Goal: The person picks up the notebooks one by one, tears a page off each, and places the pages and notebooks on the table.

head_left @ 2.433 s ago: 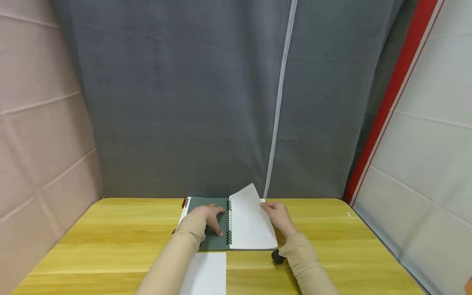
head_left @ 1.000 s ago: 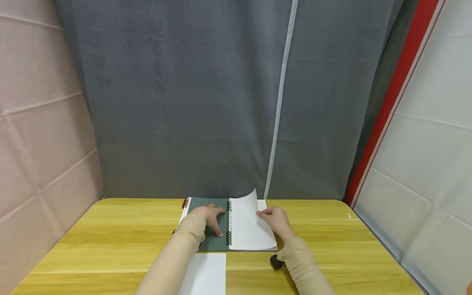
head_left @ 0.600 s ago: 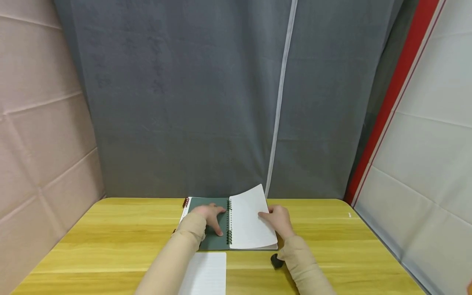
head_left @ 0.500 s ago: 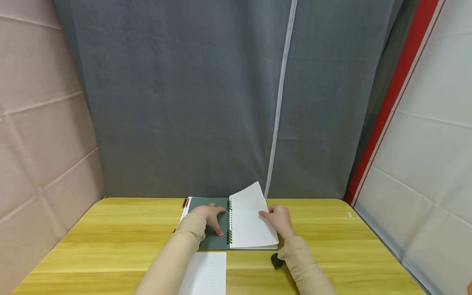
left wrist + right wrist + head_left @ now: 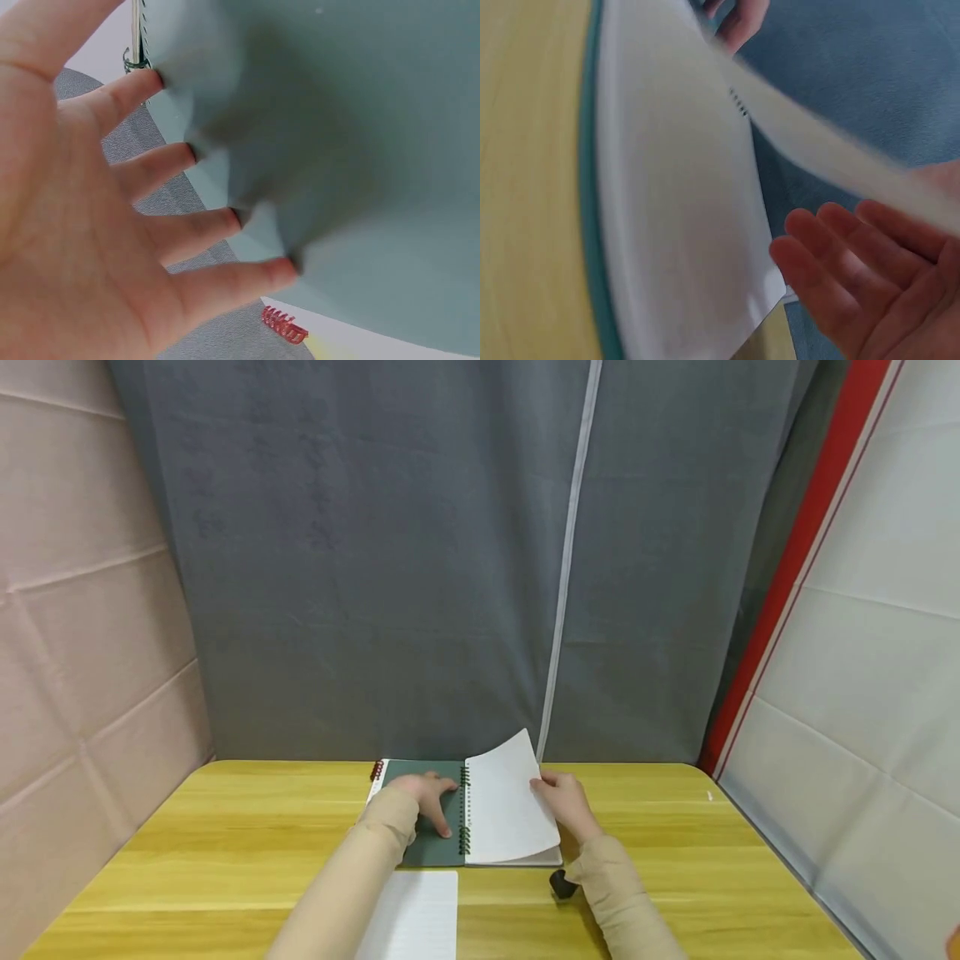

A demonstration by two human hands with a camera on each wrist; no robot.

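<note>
Right hand (image 5: pixel 567 800): fingers nearly straight, the edge of a lifted page (image 5: pixel 504 777) is touched and held up; in the right wrist view the sheet is seen arched over the fingers (image 5: pixel 832 262), no clear pinch visible. Left hand (image 5: pixel 427 793): laid flat with fingers spread and straight, fingertips (image 5: pixel 232 219) pressed on the green cover (image 5: pixel 420 847), folded out to the left of the spiral binding (image 5: pixel 465 810).

The green notebook (image 5: pixel 517 827) is lying open near the far edge of the yellow table (image 5: pixel 675 860), spine running away from the person.

Step judged: a page turn is in progress, sheet raised but not yet carried past the spine. The next move calls for the sheet to be swept left across the rings; the left hand is lying in that path, so it would have to be lifted or shifted.

Around:
- a second notebook with red rings (image 5: pixel 377 771) is stacked under the green one
- a loose lined sheet (image 5: pixel 416 914) is lying nearer the person
- a small black object (image 5: pixel 561 883) is just beside the right sleeve, not in the page's path
- grey curtain (image 5: pixel 375 568) behind the table
</note>
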